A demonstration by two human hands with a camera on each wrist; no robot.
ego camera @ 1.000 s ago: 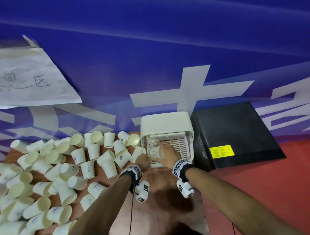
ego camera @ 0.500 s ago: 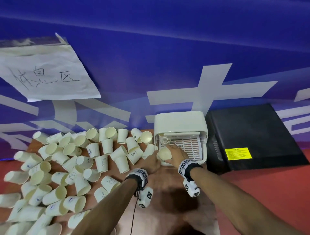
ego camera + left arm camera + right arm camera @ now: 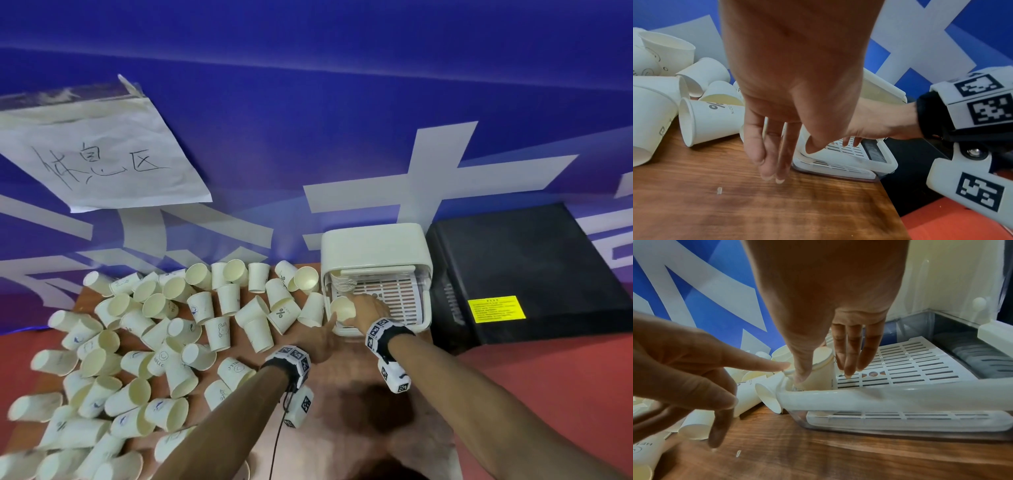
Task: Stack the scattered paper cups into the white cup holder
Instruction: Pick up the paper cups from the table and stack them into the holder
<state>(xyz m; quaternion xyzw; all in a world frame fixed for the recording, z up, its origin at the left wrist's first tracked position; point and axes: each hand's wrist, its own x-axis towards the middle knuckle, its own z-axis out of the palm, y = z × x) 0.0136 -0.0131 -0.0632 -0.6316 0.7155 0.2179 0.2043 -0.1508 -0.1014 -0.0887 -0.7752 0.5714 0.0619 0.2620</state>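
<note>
A single paper cup (image 3: 343, 309) lies on its side at the front left corner of the white cup holder (image 3: 375, 246), its open mouth facing the wearer in the head view. The right hand (image 3: 370, 306) grips this cup, thumb on its near side and the other fingers reaching over onto the slotted white tray (image 3: 910, 363) inside the holder. Farther back along the holder's left side, a row of nested cup rims (image 3: 337, 286) shows (their number cannot be told). The holder's hood is raised at the back, and a clear plastic base sits under the tray.

The left hand (image 3: 317, 337) is just left of the holder, fingers loosely spread and holding nothing; its forefinger (image 3: 764, 361) points toward the gripped cup and reaches its rim, though actual contact cannot be confirmed.

To the left, many scattered paper cups (image 3: 144, 346) lie tipped over and overlapping on a brown wooden tabletop (image 3: 777, 211). One near the holder bears a percent sign (image 3: 281, 313).

Touching the holder's right side is a black box (image 3: 520, 274) with a yellow label (image 3: 496, 309). Red surface shows beyond the wood on both sides. Behind everything hangs a blue banner (image 3: 308, 102) with white shapes, and a handwritten paper sign (image 3: 96, 161) is taped to it at upper left.
</note>
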